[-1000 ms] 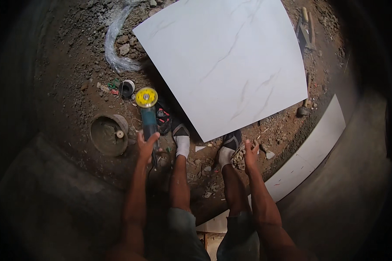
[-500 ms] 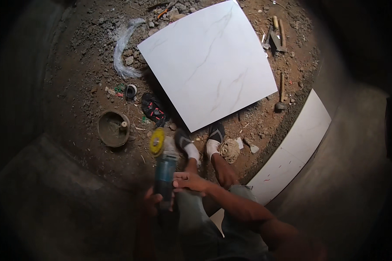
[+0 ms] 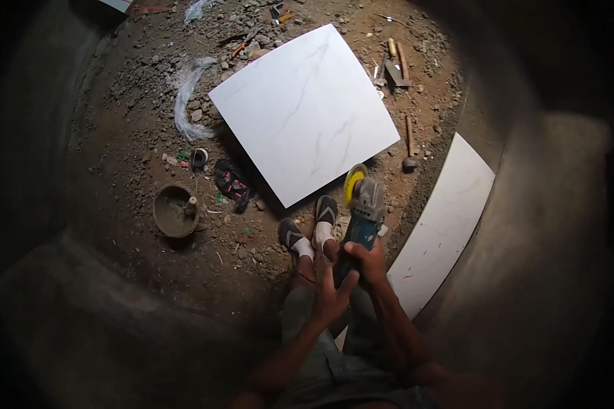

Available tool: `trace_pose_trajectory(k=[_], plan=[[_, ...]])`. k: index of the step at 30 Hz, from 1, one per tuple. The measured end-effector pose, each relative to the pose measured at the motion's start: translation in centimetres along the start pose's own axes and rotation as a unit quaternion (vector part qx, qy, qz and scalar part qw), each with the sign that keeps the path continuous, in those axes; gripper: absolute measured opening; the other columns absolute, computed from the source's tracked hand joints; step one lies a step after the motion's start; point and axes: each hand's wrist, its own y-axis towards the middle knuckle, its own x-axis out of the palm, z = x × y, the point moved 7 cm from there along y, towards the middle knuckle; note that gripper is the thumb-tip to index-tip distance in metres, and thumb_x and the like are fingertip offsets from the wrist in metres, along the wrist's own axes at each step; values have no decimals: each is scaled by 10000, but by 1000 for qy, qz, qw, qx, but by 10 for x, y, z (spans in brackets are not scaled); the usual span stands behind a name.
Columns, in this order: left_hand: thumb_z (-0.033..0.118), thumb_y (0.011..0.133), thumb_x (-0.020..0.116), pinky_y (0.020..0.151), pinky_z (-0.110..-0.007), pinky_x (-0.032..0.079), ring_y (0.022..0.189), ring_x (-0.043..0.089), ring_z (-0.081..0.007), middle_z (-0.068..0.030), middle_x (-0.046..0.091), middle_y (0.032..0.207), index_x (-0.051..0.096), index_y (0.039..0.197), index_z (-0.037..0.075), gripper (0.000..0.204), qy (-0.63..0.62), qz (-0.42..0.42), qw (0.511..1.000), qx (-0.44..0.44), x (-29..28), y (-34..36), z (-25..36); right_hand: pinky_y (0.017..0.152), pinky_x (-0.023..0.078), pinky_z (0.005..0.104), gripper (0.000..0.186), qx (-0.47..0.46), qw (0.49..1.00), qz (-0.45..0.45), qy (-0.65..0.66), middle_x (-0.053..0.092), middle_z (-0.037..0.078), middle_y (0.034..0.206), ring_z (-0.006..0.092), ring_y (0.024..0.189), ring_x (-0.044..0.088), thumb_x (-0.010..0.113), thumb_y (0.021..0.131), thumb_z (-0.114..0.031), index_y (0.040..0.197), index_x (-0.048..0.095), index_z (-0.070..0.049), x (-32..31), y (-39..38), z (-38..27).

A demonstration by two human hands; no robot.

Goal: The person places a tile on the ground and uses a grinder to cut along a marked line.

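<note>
A teal angle grinder [image 3: 361, 221] with a yellow cutting disc [image 3: 355, 183] points forward and up over my shoes. My right hand [image 3: 367, 262] is closed round its body, thumb across it. My left hand [image 3: 335, 294] holds its dark rear end, lower and nearer to me. Beyond the disc, a large square white marble-look tile [image 3: 300, 109] lies on rubble and dirt, with my shoes [image 3: 325, 211] at its near corner. A curved-looking white tile strip [image 3: 440, 218] lies along the right, beside my right forearm.
A mud-caked bucket [image 3: 174, 208] stands at left, near a black plastic bag [image 3: 232, 184], a spool [image 3: 198, 159] and clear plastic wrap [image 3: 184, 109]. Beyond the tile's right edge lie a trowel [image 3: 397, 75] and a mallet [image 3: 409, 153]. Concrete edges [image 3: 75, 286] border the rubble.
The grinder has moved from my left hand at the left to the centre right, now in both hands. My right hand has come onto its body. The view has shifted.
</note>
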Motion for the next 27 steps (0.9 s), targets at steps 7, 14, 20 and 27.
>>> trace_pose_trajectory(k=[7, 14, 20, 27], plan=[[548, 981, 553, 789, -336, 494, 904, 631, -164, -91, 681, 994, 581, 1271, -15, 634, -77, -77, 987, 120, 57, 39, 62, 745, 616, 424, 674, 9, 948, -76, 308, 653, 195, 1095, 304, 927, 712, 372, 1014, -597, 1301, 477, 4, -26, 15, -83], [559, 963, 572, 791, -336, 492, 890, 625, -164, -84, 669, 954, 602, 1220, -9, 624, -43, -46, 991, 117, 104, 108, 75, 652, 605, 397, 666, 3, 958, -2, 287, 671, 181, 999, 286, 808, 714, 344, 1007, -615, 1179, 538, -2, -72, 84, -109], [616, 971, 516, 453, -284, 408, 526, 548, -121, -54, 599, 741, 620, 1072, 9, 624, -74, 24, 996, 46, 146, 204, 75, 659, 590, 374, 686, 53, 988, -16, 143, 682, 162, 855, 258, 758, 712, 436, 981, -642, 1045, 602, 21, -110, 196, -137], [663, 1014, 328, 380, -259, 329, 424, 453, -103, -55, 574, 700, 615, 1033, 13, 710, -334, -188, 923, -25, 183, 288, 80, 929, 562, 404, 538, 34, 969, -243, 39, 701, 193, 1077, 301, 1057, 687, 799, 790, -182, 1196, 543, 61, -119, 262, -185]])
